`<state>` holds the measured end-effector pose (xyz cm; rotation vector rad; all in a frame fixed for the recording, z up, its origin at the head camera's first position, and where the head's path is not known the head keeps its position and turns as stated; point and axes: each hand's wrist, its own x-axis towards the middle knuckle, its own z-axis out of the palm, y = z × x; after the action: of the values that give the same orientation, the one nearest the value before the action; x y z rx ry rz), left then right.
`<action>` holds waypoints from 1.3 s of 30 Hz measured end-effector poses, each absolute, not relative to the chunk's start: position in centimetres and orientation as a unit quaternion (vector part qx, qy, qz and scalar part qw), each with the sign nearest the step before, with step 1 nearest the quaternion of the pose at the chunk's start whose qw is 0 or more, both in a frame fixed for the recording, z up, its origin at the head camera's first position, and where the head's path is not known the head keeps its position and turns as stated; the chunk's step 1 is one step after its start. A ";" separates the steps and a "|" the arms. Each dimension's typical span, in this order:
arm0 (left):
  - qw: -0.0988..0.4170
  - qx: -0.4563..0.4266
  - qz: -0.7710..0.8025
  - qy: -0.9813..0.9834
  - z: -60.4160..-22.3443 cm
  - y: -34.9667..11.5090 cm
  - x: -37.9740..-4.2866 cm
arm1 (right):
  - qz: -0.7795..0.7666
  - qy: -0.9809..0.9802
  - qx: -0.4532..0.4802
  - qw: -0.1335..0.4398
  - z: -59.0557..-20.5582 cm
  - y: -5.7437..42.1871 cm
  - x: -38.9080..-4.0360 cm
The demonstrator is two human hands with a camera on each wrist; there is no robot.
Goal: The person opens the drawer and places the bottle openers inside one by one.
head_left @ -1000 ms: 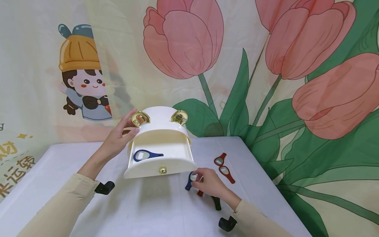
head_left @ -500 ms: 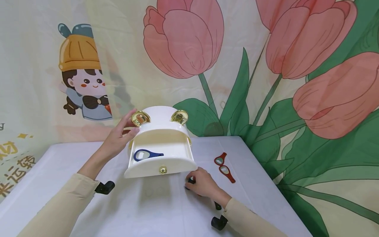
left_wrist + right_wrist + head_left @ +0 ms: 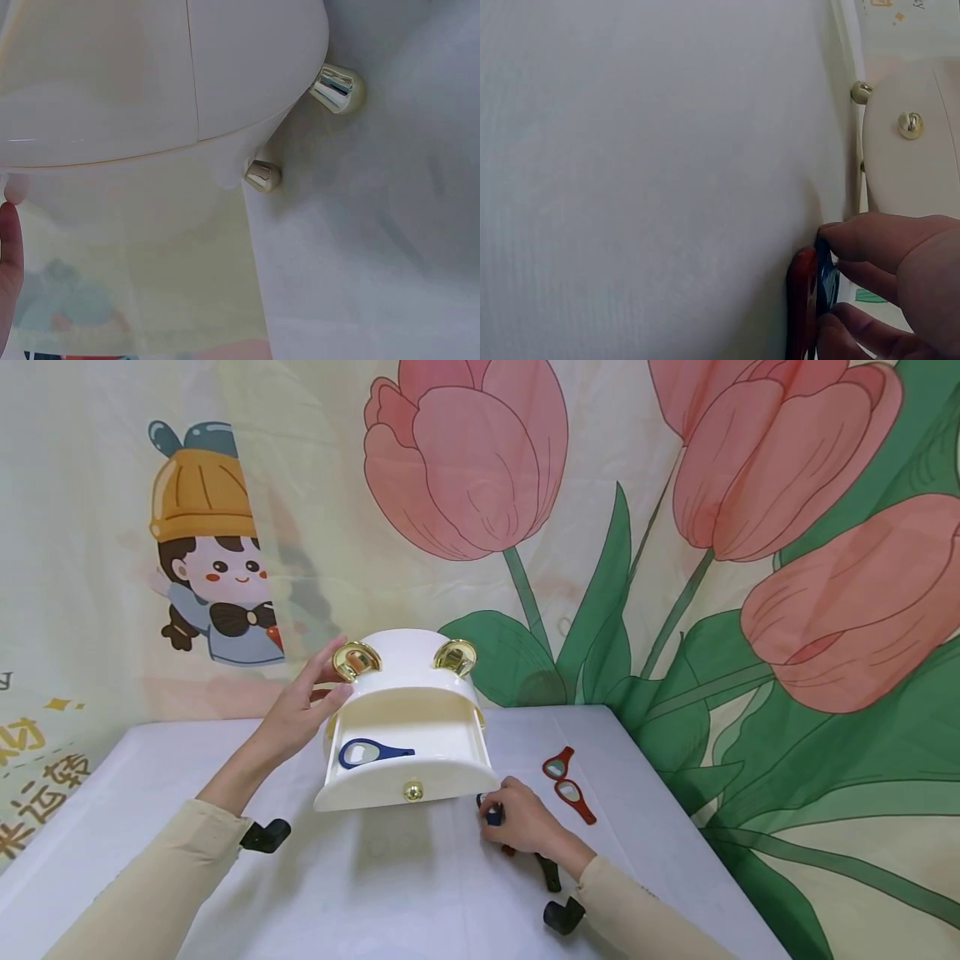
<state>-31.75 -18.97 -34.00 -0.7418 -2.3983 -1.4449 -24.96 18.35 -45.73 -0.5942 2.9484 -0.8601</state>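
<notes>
A white alarm-clock-shaped drawer box (image 3: 408, 664) with gold bells stands on the table, its drawer (image 3: 450, 739) pulled out. Inside the drawer lies a blue magnifying glass (image 3: 386, 752). My left hand (image 3: 296, 706) grips the box's left side, thumb in front by the bell; in the left wrist view only a finger (image 3: 9, 247) shows. My right hand (image 3: 521, 818) pinches a second blue magnifying glass (image 3: 826, 277) just right of the drawer front, partly hidden by the fingers. Beside it, a red magnifying glass (image 3: 802, 296) is mostly covered by the hand in the head view.
Two red magnifying glasses (image 3: 575, 800) lie on the white-covered table (image 3: 315, 893) to the right. A black magnifying glass (image 3: 550, 872) lies partly under the right wrist. A printed tulip backdrop (image 3: 465, 468) hangs behind the table.
My right hand has closed over the blue magnifying glass, shifted left, then back slightly right, and the glass has turned in its fingers. The left hand and the box stay put.
</notes>
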 end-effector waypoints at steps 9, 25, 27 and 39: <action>0.126 -0.253 -0.489 -0.825 -34.2 -19.0 -31.9 | -0.300 0.939 -0.165 0.007 -45.7 19.4 -25.2; 0.123 -0.252 -0.490 -0.825 -34.1 -19.2 -31.8 | -0.293 0.952 -0.092 0.008 -45.3 20.6 -25.6; 0.124 -0.253 -0.491 -0.825 -34.2 -19.2 -31.9 | -0.291 0.952 -0.091 0.005 -45.0 20.5 -25.7; 0.126 -0.252 -0.487 -0.827 -34.2 -19.1 -31.9 | -0.259 0.963 -0.073 0.013 -44.5 20.8 -26.6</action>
<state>-31.89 -19.06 -34.21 -0.7335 -2.4089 -1.4176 -26.64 20.84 -44.52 -0.2261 3.0013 -0.8060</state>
